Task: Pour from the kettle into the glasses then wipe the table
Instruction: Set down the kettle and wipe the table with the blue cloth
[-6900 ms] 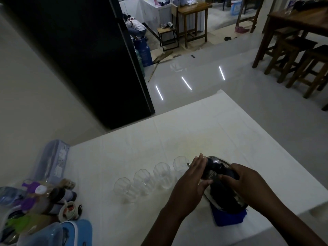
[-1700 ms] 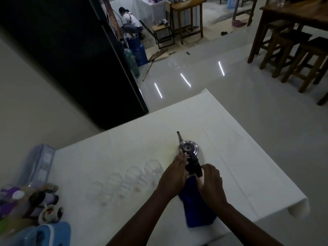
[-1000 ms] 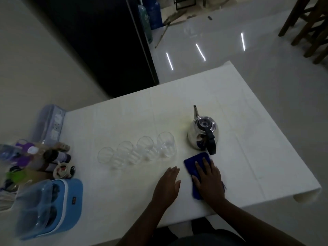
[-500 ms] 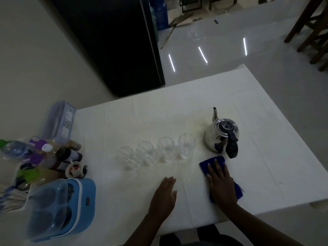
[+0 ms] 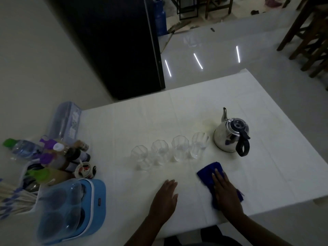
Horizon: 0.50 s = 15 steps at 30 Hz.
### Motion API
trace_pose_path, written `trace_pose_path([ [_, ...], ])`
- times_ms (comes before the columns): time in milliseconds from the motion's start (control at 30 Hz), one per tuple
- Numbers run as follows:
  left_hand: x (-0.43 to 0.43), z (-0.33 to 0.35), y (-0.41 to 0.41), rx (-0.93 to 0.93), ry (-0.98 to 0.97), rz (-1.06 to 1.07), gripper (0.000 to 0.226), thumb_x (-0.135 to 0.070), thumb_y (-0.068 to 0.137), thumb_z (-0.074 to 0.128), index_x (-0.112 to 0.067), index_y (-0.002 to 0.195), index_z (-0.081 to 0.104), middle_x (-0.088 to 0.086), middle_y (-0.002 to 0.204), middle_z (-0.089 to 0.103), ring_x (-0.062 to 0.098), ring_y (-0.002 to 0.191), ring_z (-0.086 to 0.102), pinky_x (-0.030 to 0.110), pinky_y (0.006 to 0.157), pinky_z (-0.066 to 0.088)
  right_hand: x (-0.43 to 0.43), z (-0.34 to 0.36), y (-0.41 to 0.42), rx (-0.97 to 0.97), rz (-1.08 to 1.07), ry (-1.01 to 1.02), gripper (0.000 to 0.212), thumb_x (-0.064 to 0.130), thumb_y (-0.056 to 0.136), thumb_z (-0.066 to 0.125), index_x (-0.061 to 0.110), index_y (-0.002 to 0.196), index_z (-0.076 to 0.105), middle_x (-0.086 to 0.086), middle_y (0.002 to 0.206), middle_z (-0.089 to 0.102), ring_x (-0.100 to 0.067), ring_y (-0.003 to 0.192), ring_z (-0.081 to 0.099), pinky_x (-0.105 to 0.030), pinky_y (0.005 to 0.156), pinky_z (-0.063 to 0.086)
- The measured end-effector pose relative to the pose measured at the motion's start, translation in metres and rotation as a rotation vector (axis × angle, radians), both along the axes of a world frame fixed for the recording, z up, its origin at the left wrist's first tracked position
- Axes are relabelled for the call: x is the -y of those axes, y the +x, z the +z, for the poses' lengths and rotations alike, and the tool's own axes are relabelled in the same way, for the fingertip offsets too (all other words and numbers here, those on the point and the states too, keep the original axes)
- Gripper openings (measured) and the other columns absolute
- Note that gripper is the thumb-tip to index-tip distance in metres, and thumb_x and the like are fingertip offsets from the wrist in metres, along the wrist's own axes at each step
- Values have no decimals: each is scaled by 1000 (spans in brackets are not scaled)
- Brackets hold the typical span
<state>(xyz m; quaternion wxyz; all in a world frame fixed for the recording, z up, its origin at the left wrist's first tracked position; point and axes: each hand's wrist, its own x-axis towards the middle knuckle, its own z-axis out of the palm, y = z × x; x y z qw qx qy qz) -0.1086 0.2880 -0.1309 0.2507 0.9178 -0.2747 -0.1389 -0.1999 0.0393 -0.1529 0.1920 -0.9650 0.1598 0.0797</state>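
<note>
— Under the right hand [image 5: 226,190], what is that?

— A dark blue cloth [image 5: 210,172], bunched and lying on the white-covered table [image 5: 266,174]. The palm and fingers are spread flat on top of it, pressing it down rather than gripping it; part of the cloth sticks out beyond the fingertips and a corner shows on the hand's right side.

— And the left hand [image 5: 165,197]?

— Released, holding nothing. It rests palm-down with fingers together on the bare table, just to the left of the right hand, apart from the cloth.

— Where is the shiny round steel kettle with the black handle [image 5: 230,137]?

— Standing upright beyond the right hand, nearer the far edge. Its thin spout points away from the person, and the black handle hangs toward the cloth. Neither hand touches it.

— The glasses?

— Four clear faceted glasses [image 5: 168,153] stand in a row beyond both hands, running leftward from just beside the kettle. The light is too dim to tell how full they are.

— Anything else on that side?

— Far to the left of the left hand sits a cluster of bottles with green and purple caps [image 5: 48,153], a light blue plastic case with a clear lid [image 5: 71,210] nearest the person, and a clear lidded box [image 5: 65,121] behind them.
</note>
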Motion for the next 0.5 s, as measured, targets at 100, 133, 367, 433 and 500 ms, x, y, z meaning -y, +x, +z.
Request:
trace_pose_path([
  [100,-3,5,3,12,-9,-2,50,-38,90,36,-17,133,49,1,139,51,18,133,39,31,108,29,-25,4,23,13,-43,39,61,12,88,48,25,142,24,4,153,17,-31,143,12,-39,102,36],
  [133,-3,5,3,25,-15,-13,49,-38,90,37,-16,132,51,2,137,53,19,131,42,32,107,32,-32,8,28,13,-34,58,64,9,86,52,26,142,26,5,152,20,-31,142,13,-42,97,41],
  [367,-9,5,1,16,-1,-28,53,-42,89,32,-17,133,49,0,140,50,17,133,38,29,109,29,-21,16,-2,-22,344,-9,94,23,65,78,36,140,23,12,145,36,-27,131,40,-35,81,54],
  [433,-16,2,-2,21,3,-25,53,-42,89,32,-17,132,50,1,139,51,17,133,39,30,108,29,-17,16,-3,18,340,-20,94,20,63,81,33,139,26,9,144,40,-28,131,40,-39,87,52],
  [500,-22,1,-4,20,9,-21,51,-41,89,34,-17,131,52,1,138,53,19,132,41,32,107,32,-29,17,8,54,241,25,87,14,69,76,30,139,26,7,146,33,-28,136,25,-47,101,43],
])
